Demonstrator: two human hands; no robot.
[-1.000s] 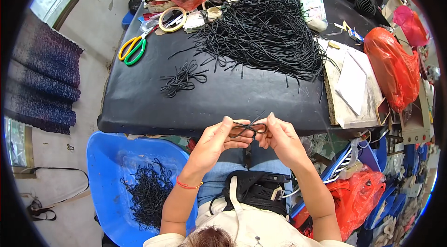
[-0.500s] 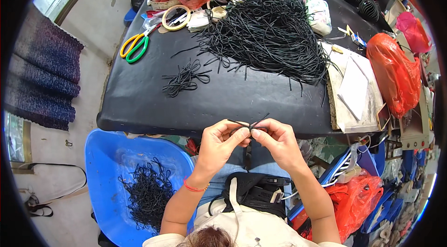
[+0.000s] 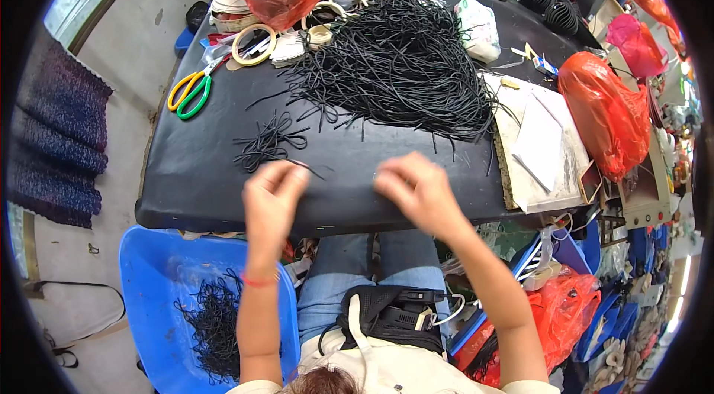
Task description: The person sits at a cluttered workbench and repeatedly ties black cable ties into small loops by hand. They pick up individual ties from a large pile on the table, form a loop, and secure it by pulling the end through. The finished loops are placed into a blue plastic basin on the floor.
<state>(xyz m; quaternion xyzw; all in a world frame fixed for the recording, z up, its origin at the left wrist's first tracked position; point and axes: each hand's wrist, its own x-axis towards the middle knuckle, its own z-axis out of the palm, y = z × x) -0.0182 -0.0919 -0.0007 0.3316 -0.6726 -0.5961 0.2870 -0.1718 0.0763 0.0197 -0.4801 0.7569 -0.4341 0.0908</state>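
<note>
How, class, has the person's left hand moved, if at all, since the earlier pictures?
Yes. Judged against the black table, the left hand has moved leftward and farther in from the near edge, close to the small pile of black cords.

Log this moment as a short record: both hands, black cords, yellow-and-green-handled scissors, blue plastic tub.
Left hand: close to the small bundle of looped black cords; a thin black cord end shows by its fingertips, grip blurred
Right hand: above the black tabletop, apart from the left, no cord visible in it
Far side: large heap of long black cords
Tabletop left: scissors with yellow and green handles
Below, left: blue plastic tub holding tangled black cords
</note>
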